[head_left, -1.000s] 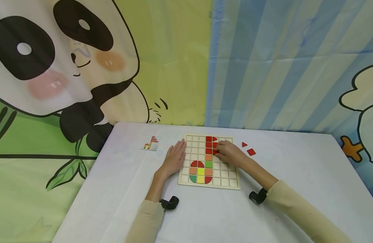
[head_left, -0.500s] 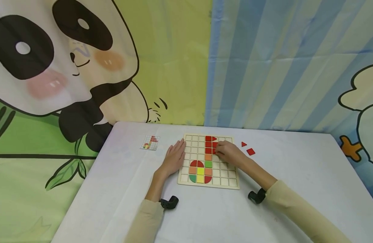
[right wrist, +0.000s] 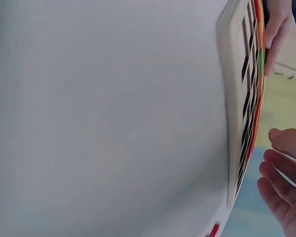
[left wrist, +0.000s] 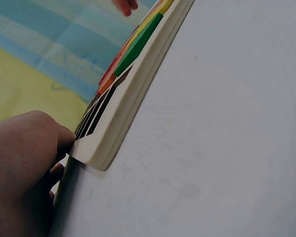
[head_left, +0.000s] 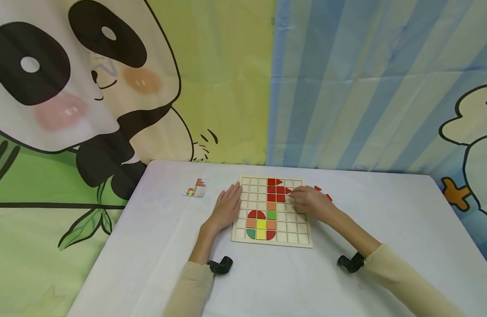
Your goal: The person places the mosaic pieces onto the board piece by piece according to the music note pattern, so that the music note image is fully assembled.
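Observation:
A light wooden grid board (head_left: 243, 237) lies on the white table. Set in it are several coloured pieces: red squares (head_left: 271, 189), a yellow piece (head_left: 261, 229), a green square (head_left: 271, 215) and rounded corner pieces. My left hand (head_left: 226, 209) rests flat along the board's left edge, fingers straight; the left wrist view shows that hand (left wrist: 27, 148) touching a corner of the board. Over the board's right side hovers my right hand (head_left: 312, 204), fingertips just right of a red triangle (head_left: 288, 191). The right wrist view shows this hand's fingers (right wrist: 281, 185) parted from the thumb, holding nothing.
A small pattern card (head_left: 195, 187) lies left of the board. Beyond the right hand, two loose red pieces show in part, a triangle (head_left: 317, 188) and another piece (head_left: 329, 197). Printed curtains stand behind the table.
My right hand has moved a little to the right, off the red pieces in the upper middle. A red triangle formerly under it shows now. The left hand stays put.

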Demonstrator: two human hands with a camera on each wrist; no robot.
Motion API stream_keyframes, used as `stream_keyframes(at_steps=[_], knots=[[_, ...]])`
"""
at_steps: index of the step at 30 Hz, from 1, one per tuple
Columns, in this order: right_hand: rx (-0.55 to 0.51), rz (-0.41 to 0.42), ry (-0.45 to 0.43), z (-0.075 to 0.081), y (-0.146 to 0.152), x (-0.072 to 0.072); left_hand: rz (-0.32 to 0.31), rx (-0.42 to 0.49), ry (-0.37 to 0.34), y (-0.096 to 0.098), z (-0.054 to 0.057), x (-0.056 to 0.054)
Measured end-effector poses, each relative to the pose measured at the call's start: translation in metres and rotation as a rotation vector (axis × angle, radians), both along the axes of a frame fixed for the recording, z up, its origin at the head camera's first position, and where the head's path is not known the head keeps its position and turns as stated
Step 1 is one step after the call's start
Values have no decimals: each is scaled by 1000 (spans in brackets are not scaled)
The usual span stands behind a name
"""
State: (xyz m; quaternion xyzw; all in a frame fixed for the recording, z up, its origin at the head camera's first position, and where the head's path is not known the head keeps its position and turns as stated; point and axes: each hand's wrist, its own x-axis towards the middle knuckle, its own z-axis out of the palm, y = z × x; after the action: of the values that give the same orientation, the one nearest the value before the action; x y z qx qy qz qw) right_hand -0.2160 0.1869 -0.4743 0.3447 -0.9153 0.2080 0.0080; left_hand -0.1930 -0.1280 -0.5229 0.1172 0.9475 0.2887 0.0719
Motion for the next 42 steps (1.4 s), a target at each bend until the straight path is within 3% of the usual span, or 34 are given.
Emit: stream_keyframes(at_steps=[9, 18, 42], knots=[[68, -169, -24, 3, 57, 2, 3, 2, 15, -3, 2, 1], [100, -202, -56, 1, 78, -1, 0, -3, 16, -4, 2, 0], [169, -15, 6, -3, 88, -14, -7, -2, 21, 0, 2, -1]])
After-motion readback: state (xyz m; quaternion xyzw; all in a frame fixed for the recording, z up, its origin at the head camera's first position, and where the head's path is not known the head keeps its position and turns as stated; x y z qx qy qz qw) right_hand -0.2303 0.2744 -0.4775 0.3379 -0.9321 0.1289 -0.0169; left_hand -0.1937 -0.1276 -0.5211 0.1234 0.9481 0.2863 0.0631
